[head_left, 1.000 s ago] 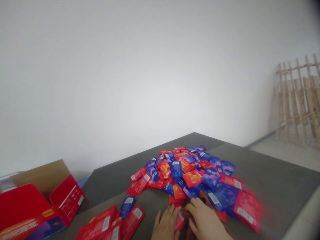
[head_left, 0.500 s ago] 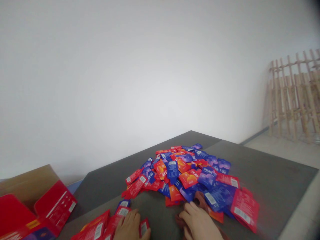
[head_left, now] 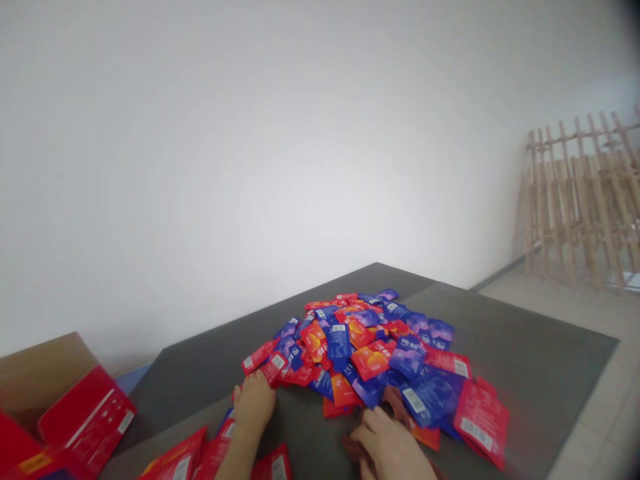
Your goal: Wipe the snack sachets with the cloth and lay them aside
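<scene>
My left hand point(head_left: 255, 401) is at the near left edge of a pile of small flat packets point(head_left: 339, 341). Its fingers curl over the end of a red packet point(head_left: 275, 365) and partly hide it. My right hand point(head_left: 387, 441) is at the front of the pile, fingers bent around a crumpled brown cloth-like thing point(head_left: 396, 403), whose exact kind I cannot make out. Blue packets point(head_left: 433, 397) lie just beyond it. Several red packets point(head_left: 173, 459) lie beside and below my left forearm, one of them with a barcode label.
An open red carton point(head_left: 90, 420) with a brown inner flap stands at the left. The dark grey table point(head_left: 530, 347) runs toward a white wall point(head_left: 280, 167). Wooden racks point(head_left: 575, 200) lean at the right over a tiled floor.
My left hand has moved forward from the near red packets to the pile's left edge. My right hand stays at the brown thing. The view has shifted slightly to the right.
</scene>
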A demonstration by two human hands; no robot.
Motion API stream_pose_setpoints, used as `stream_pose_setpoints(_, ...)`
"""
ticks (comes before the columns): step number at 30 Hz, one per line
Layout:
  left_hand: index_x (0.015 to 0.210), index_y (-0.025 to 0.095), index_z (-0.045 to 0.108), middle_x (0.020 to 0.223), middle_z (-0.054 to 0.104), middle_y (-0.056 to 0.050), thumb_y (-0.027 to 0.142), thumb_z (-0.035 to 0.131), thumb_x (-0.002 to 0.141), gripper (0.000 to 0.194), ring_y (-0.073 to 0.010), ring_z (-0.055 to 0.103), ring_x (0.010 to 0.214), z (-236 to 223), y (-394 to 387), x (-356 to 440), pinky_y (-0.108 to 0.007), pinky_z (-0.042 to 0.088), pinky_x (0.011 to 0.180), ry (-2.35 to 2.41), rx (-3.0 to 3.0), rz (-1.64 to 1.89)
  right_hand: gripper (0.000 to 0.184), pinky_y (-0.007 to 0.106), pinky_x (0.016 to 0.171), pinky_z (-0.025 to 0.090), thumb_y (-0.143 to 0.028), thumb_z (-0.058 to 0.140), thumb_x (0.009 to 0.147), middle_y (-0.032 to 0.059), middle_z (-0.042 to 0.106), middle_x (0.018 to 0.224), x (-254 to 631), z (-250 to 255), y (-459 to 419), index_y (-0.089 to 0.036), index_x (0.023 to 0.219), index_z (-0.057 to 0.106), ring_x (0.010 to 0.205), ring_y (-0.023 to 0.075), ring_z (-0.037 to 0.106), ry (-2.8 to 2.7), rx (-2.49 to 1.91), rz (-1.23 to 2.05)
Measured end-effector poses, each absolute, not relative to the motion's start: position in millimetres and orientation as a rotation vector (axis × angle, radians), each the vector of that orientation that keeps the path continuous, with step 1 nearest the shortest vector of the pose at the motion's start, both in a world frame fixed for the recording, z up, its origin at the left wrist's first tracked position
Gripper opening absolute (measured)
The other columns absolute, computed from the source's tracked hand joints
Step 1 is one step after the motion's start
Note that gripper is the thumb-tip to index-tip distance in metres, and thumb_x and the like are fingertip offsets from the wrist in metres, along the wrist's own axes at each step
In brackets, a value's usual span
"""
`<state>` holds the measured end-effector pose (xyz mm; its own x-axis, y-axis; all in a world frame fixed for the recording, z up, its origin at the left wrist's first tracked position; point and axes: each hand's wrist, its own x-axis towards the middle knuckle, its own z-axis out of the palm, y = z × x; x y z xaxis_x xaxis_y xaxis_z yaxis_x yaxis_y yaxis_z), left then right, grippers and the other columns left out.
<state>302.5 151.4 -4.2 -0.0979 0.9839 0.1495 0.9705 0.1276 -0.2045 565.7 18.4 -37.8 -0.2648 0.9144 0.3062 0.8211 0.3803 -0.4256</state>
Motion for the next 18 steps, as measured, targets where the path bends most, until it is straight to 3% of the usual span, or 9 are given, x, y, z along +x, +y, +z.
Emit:
stream_pose_setpoints(3,0.126,0.009,0.055,0.124,0.064,-0.016,0.012,0.048,0.087,0.04,-0.0261,0.059,0.117,-3.6,143.9,305.9,-0.04,0.041,0.097,-2.132,-1.992,0.089,0.026,0.032,0.076,0.038,-0.012,0.054,0.071,0.0023,0.062,0.097,565.4,-36.1,17.6,-0.025,0.09,0.066,0.097,0.0217,0.054,-2.136,-1.487,0.259)
stream_pose_setpoints(8,0.133,0.009,0.051,0.123,0.066,-0.015,0.001,0.038,0.087,0.049,-0.0222,0.063,0.113,-7.2,118.4,322.3,-0.033,0.042,0.096,-2.047,-2.126,0.086,0.029,0.034,0.08,0.037,-0.011,0.053,0.072,0.0025,0.062,0.098,565.9,-32.4,15.2,-0.025,0.093,0.067,0.099,0.0224,0.053,-2.135,-1.478,0.29)
stream_pose_setpoints(15,0.138,0.012,0.048,0.119,0.068,-0.014,-0.006,0.027,0.087,0.058,-0.0192,0.066,0.105,-18.3,62.0,356.9,-0.03,0.049,0.09,-1.909,-2.272,0.051,0.031,0.034,0.081,0.038,-0.01,0.051,0.074,0.0032,0.061,0.101,568.6,-29.0,12.9,-0.024,0.097,0.066,0.101,0.0226,0.053,-2.159,-1.448,0.297)
stream_pose_setpoints(18,0.136,0.013,0.051,0.119,0.068,-0.014,-0.009,0.031,0.08,0.064,-0.022,0.066,0.105,-35.8,43.0,376.1,-0.034,0.052,0.089,-1.784,-2.318,0.009,0.032,0.032,0.081,0.04,-0.007,0.049,0.075,0.0035,0.06,0.1,570.2,-27.8,11.3,-0.023,0.097,0.066,0.099,0.0215,0.053,-2.142,-1.392,0.3)
